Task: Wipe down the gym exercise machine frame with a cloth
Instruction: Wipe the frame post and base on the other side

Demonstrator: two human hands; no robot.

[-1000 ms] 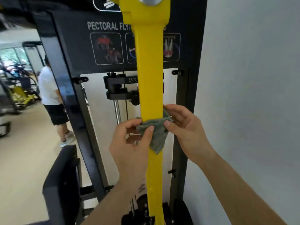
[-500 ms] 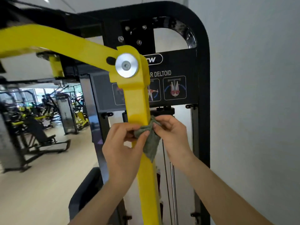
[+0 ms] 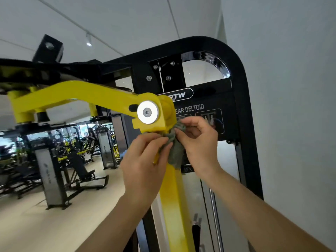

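Cloth (image 3: pixel 175 151) bunched against yellow arm (image 3: pixel 174 197), left hand (image 3: pixel 143 166) and right hand (image 3: pixel 198 142) pinching it between them

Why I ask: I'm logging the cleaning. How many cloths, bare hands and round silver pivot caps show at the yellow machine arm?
crumpled grey-green cloth: 1
bare hands: 2, the left hand and right hand, both pinching that cloth
round silver metal pivot cap: 1
Total: 4
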